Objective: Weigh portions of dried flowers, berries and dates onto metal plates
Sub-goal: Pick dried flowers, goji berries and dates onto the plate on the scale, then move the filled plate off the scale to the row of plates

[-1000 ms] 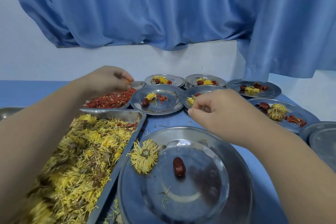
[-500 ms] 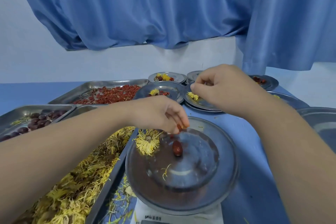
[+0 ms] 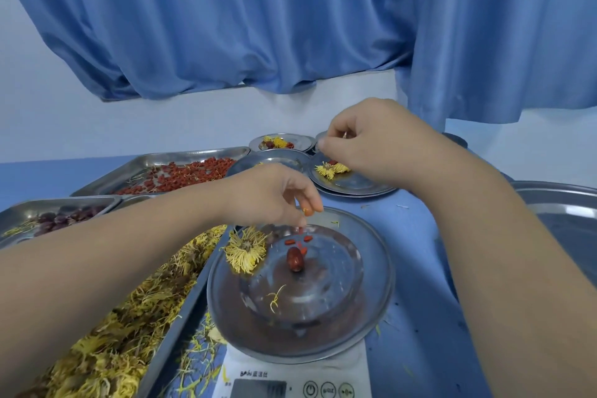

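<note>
A round metal plate (image 3: 371,310) is sitting on a white digital scale (image 3: 342,375) at the near edge of the blue surface (image 3: 420,268). The plate is carrying one dark red date (image 3: 294,260) near its middle, a single dried yellow flower (image 3: 246,250) against its left rim, and a few small red berries (image 3: 298,240) lying just behind the date. A loose yellow strand (image 3: 274,297) is lying in front of the date.

The left hand (image 3: 274,197) is hovering over the plate's far left rim, its grip pinching a red berry (image 3: 307,211) at the fingertips. The right hand (image 3: 371,145) is hovering farther back. Its grip is clenched, with the fingers curled against the thumb, and whether anything is in it is too small to tell.

Under the right hand, a smaller plate (image 3: 352,187) is holding a yellow flower with a bit of red beside it. Behind it, another small plate (image 3: 303,140) is holding a flower and red pieces. A third small plate (image 3: 271,160) is showing behind the left hand, its contents mostly hidden.

To the left of the scale, a long tray (image 3: 181,316) is lying heaped with dried yellow flowers, and stray strands (image 3: 197,359) are lying between it and the scale. Beyond it, a tray (image 3: 193,153) is holding red berries. At the far left, a tray (image 3: 48,203) is holding dark dates and a few yellow strands. A large metal plate (image 3: 555,203) is showing at the right edge. A blue curtain (image 3: 290,25) is hanging behind it all.
</note>
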The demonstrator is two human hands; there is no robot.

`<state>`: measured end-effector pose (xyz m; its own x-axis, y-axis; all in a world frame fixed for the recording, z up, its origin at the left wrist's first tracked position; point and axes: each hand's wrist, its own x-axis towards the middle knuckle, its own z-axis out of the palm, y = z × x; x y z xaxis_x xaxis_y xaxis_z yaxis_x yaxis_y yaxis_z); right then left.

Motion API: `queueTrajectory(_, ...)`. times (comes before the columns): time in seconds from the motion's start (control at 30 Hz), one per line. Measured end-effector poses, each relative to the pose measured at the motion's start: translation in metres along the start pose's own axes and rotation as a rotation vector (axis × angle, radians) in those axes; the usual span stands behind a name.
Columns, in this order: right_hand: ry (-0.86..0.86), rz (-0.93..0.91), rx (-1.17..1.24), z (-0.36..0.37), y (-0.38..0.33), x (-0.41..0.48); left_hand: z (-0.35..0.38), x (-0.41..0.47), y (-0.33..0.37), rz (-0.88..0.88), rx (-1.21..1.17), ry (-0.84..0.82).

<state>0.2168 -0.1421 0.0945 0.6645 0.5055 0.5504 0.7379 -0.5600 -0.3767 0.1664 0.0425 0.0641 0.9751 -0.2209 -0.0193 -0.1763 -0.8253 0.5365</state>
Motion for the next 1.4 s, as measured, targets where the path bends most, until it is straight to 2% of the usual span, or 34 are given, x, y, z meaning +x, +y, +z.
queueTrajectory(0.2,-0.002,-0.006,-0.082,-0.017,-0.019,-0.011,-0.006,-0.010,0.002,-0.017,-0.081,0.069)
queueTrajectory(0.4,0.119,-0.042,-0.072,-0.037,-0.047,-0.044,-0.007,-0.023,0.003,-0.061,-0.135,0.078)
queueTrajectory(0.57,0.052,-0.091,-0.186,-0.015,-0.046,-0.098,0.003,-0.025,0.008,-0.035,-0.177,0.188)
queueTrajectory(0.7,0.114,-0.078,-0.160,0.008,-0.034,-0.147,0.012,-0.030,0.011,-0.045,-0.248,0.274)
queueTrajectory(0.77,0.150,-0.018,-0.058,0.019,-0.029,-0.165,0.016,-0.039,0.013,-0.084,-0.415,0.301)
queueTrajectory(0.87,0.163,0.084,0.073,0.028,-0.024,-0.174,0.021,-0.062,0.019,-0.093,-0.943,0.290)
queueTrajectory(0.93,0.185,0.163,0.207,0.028,-0.023,-0.173,0.027,-0.077,0.019,-0.041,-1.140,0.317)
queueTrajectory(1.2,-0.031,0.706,0.626,0.026,-0.010,-0.166,0.050,-0.102,0.001,-0.068,-1.339,0.542)
queueTrajectory(1.4,-0.277,0.881,0.764,0.030,-0.010,-0.167,0.060,-0.106,-0.004,-0.012,-1.470,0.621)
